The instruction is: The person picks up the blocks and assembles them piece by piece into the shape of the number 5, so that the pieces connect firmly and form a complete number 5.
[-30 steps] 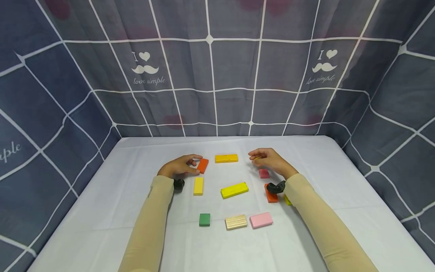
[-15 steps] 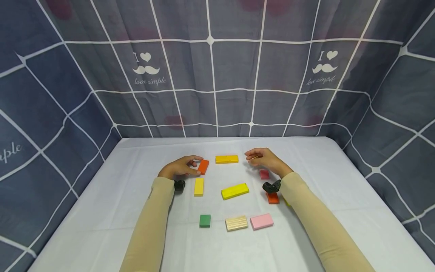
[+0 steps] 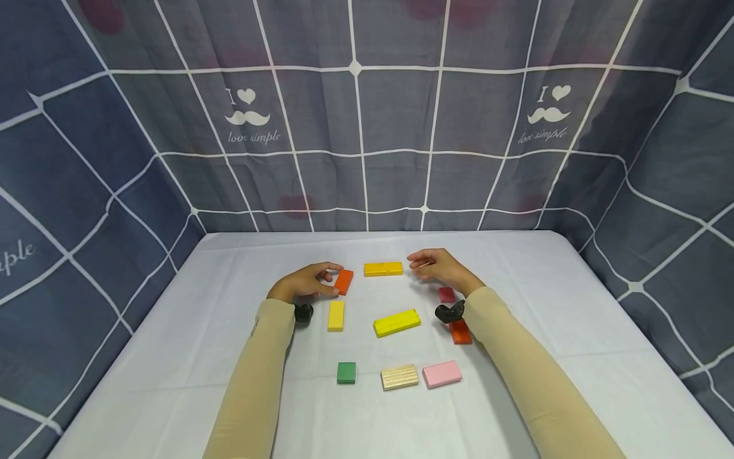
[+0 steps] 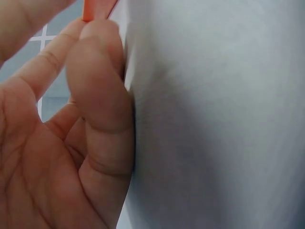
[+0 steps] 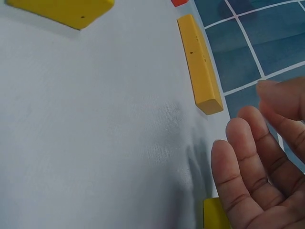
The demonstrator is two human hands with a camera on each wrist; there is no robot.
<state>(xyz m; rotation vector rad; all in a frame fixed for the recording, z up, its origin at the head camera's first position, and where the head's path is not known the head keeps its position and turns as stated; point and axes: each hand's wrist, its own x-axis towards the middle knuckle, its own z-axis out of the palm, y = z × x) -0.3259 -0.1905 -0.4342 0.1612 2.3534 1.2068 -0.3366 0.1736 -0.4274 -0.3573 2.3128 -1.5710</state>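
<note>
My left hand (image 3: 306,282) rests low on the white table at the back left, thumb and index finger pinching an orange block (image 3: 345,282) by its edges. In the left wrist view only a corner of that orange block (image 4: 97,8) shows past the fingertips. My right hand (image 3: 440,266) hovers just right of an amber-yellow block (image 3: 383,269), its fingers loosely bent and holding nothing. The right wrist view shows the amber-yellow block (image 5: 200,64) apart from those fingers. Another yellow block (image 5: 215,213) is partly hidden behind the right hand.
Between the arms lie a pale yellow block (image 3: 336,316) and a bright yellow block (image 3: 397,323). Nearer are green (image 3: 346,373), ridged wooden (image 3: 399,377) and pink (image 3: 442,374) blocks. A red block (image 3: 446,294) and an orange-red block (image 3: 460,332) lie by the right wrist.
My right hand has moved left, closer to the amber-yellow block. The right sleeve now covers a yellow block that showed beside it before. My left hand stays on the orange block.
</note>
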